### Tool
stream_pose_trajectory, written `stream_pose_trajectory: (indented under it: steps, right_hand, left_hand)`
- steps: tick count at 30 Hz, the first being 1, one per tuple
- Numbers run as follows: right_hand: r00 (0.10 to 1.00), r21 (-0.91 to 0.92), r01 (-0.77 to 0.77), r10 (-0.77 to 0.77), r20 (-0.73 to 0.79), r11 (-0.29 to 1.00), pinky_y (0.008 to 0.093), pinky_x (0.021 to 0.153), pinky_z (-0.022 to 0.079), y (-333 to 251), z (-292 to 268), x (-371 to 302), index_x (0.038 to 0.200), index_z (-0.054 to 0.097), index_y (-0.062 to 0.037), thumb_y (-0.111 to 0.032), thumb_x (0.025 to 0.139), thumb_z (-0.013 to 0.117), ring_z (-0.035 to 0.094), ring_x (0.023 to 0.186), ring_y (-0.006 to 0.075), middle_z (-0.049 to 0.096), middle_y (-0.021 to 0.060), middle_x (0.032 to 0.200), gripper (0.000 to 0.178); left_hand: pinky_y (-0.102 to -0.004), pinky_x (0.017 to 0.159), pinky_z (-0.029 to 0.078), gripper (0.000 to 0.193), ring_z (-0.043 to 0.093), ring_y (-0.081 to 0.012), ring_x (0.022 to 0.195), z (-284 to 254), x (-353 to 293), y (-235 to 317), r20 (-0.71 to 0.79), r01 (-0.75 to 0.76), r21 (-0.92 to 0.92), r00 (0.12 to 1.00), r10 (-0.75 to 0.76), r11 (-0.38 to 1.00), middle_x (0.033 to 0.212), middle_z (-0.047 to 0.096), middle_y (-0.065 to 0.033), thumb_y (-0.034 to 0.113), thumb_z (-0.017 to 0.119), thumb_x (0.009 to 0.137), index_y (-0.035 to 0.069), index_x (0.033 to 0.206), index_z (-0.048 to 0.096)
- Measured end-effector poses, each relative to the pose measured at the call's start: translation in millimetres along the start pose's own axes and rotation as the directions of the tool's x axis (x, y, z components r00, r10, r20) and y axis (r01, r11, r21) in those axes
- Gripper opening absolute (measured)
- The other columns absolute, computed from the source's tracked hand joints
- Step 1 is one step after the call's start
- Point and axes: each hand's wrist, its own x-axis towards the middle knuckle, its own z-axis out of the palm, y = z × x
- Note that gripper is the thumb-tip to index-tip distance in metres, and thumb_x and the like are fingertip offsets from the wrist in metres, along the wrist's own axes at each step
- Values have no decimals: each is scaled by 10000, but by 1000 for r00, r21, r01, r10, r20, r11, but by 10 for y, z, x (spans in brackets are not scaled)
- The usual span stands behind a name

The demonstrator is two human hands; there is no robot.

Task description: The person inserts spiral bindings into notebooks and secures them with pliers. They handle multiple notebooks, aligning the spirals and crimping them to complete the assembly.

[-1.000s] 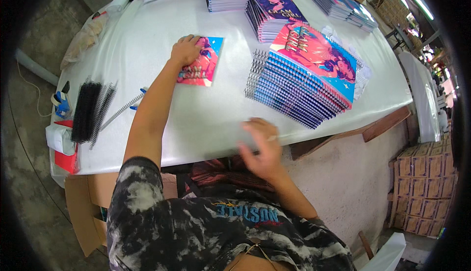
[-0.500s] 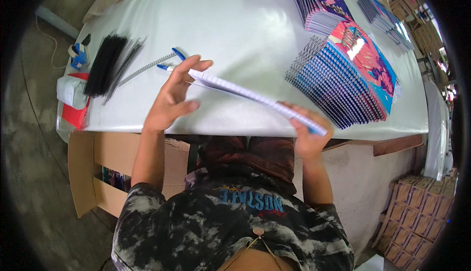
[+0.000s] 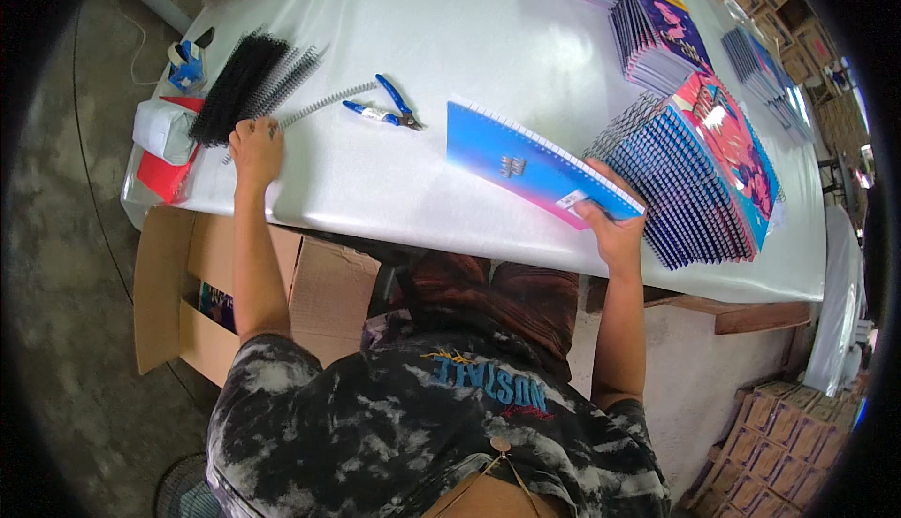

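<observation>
My right hand (image 3: 615, 222) grips an unbound notebook (image 3: 511, 157) by its right end, thumb on the blue-to-pink cover. Small punched holes run along its upper edge, and no coil shows in them. At the left, the fingers of my left hand (image 3: 255, 154) are closed on the near end of a loose spiral coil (image 3: 328, 102). That hand touches the near edge of a pile of black spiral coils (image 3: 242, 82). Blue-handled cutting pliers (image 3: 399, 110) lie between the coils and the notebook, their handles spread.
A fanned stack of spiral notebooks (image 3: 671, 175) stands by my right hand, with further notebook stacks (image 3: 657, 44) behind. Left of the coils are a white packet (image 3: 164, 131), red sheet (image 3: 167, 180) and blue tape dispenser (image 3: 186, 66). An opened carton (image 3: 211, 260) sits below the table edge.
My left hand has left the notebook and moved left to the coils. The right hand has tilted the notebook so its cover shows. The head view has shifted slightly.
</observation>
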Motion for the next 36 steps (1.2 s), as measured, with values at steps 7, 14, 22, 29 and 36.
stream_pose_trajectory:
  steps: [7, 14, 22, 29, 36]
  right_hand:
    - [1000, -105, 18, -16, 17, 994, 235, 813, 455, 107, -188, -27, 1107, 573, 67, 32, 792, 628, 582, 903, 118, 626, 115, 1048, 322]
    - [999, -62, -1, -1, -42, 998, 227, 809, 454, 94, -191, -5, 1121, 568, 61, 47, 797, 621, 573, 897, 101, 625, 102, 1039, 329]
    - [997, -55, -10, 5, -79, 998, 221, 812, 450, 69, -195, -25, 1128, 563, 62, 50, 800, 613, 569, 900, 98, 624, 97, 1039, 332]
    - [997, -74, -25, 20, -69, 997, 221, 803, 455, 56, -193, -44, 1117, 573, 57, 48, 803, 608, 573, 894, 98, 629, 97, 1033, 316]
    - [998, -114, 60, -57, 28, 992, 226, 807, 465, 9, -240, -40, 1087, 596, 50, 68, 800, 595, 597, 888, 117, 642, 119, 1025, 288]
  left_hand:
    - [-237, 705, 412, 249, 525, -115, 807, -568, 16, 293, -101, -34, -910, 985, -142, 413, 889, 588, -32, 224, 557, 883, 47, 1056, 583]
    - [-211, 588, 374, 267, 427, -68, 639, -1004, -107, 1551, 134, 55, -978, 905, 403, 201, 726, 507, -13, 274, 528, 914, 41, 1040, 555]
    - [-250, 591, 380, 376, 402, -95, 627, -940, 4, 1887, 214, 63, -961, 786, 580, 270, 711, 503, -12, 390, 465, 927, 26, 866, 538]
    - [-249, 561, 360, 390, 388, -89, 608, -803, 4, 1937, 128, -67, -934, 854, 503, 352, 645, 474, -12, 377, 477, 926, 27, 771, 552]
    - [-197, 523, 334, 283, 388, -48, 583, -936, 99, 2010, 140, 68, -987, 822, 553, 148, 637, 475, 13, 310, 538, 907, 37, 832, 540]
